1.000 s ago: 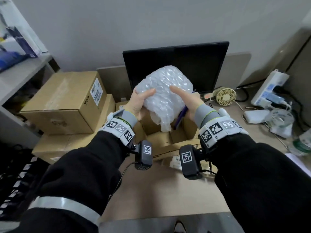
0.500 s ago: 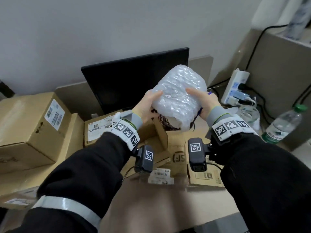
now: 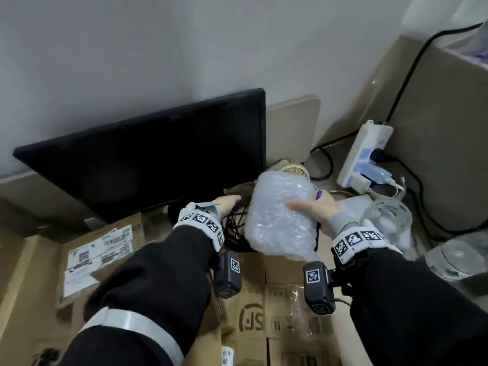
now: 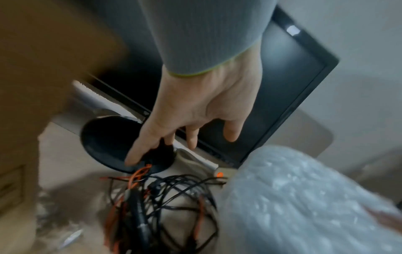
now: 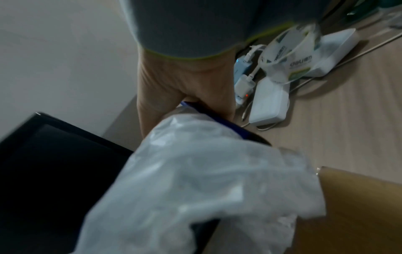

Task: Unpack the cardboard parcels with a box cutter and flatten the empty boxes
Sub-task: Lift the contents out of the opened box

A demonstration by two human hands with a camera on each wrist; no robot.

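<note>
A bubble-wrap bundle (image 3: 280,215) (image 4: 304,197) (image 5: 195,180) is up over the back edge of the open cardboard box (image 3: 277,313), held only by my right hand (image 3: 314,207) (image 5: 185,89). Its thumb lies across the front of the wrap. The same hand keeps a blue box cutter (image 3: 318,194) (image 5: 208,111) tucked behind the bundle. My left hand (image 3: 229,203) (image 4: 195,106) is off the bundle, fingers stretched out over a tangle of black and orange cables (image 3: 236,228) (image 4: 156,197) by the monitor's round base (image 4: 104,141).
A black monitor (image 3: 148,159) stands at the back. More labelled cardboard boxes (image 3: 100,249) lie to the left. On the right are a small fan (image 3: 293,170), a white power strip (image 3: 364,157) with plugs and cables, plastic bags and a water bottle (image 3: 454,257).
The bundle has gone down and to the right, toward the desk behind the box. My left hand has let go of it and reached toward the cables.
</note>
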